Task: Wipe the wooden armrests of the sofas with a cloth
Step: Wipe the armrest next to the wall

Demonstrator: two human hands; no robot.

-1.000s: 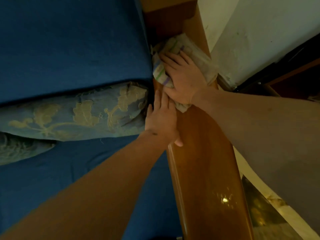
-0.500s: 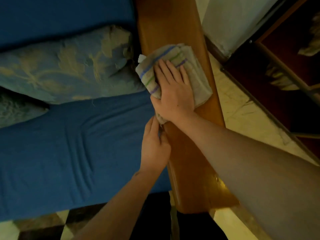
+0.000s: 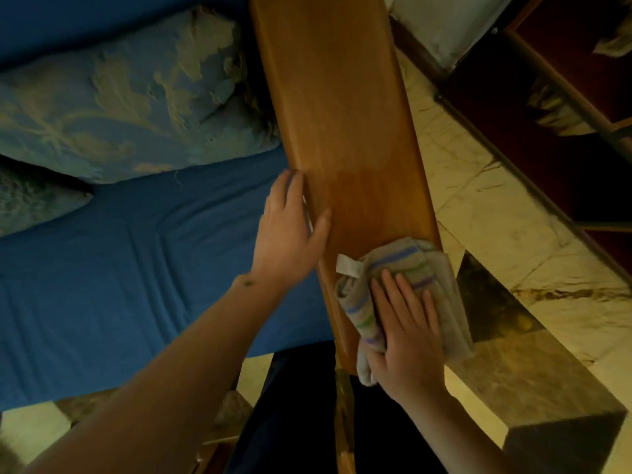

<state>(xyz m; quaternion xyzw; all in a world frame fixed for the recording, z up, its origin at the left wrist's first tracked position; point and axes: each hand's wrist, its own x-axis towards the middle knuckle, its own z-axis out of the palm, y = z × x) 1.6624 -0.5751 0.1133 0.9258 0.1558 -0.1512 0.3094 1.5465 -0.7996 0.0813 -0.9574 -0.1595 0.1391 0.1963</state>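
Observation:
A long polished wooden armrest (image 3: 335, 104) runs from the top of the view down to its near end by my legs. A folded grey cloth (image 3: 407, 265) with blue and green stripes and a white tag lies on that near end. My right hand (image 3: 407, 330) presses flat on the cloth, fingers spread, thumb wrapped under its near edge. My left hand (image 3: 289, 230) rests flat against the armrest's inner edge, fingers pointing away from me, holding nothing. A darker wiped band crosses the wood just beyond the cloth.
The blue sofa seat (image 3: 136, 268) lies left of the armrest with a patterned blue and gold cushion (image 3: 130, 97) on it. Marble floor tiles (image 3: 496, 200) run along the right. A dark red seat with a wooden frame (image 3: 564, 80) stands at the upper right.
My right hand has dragged the cloth along the armrest from the far end to the near end. My left hand stayed on the inner edge, and the view shifted toward the front.

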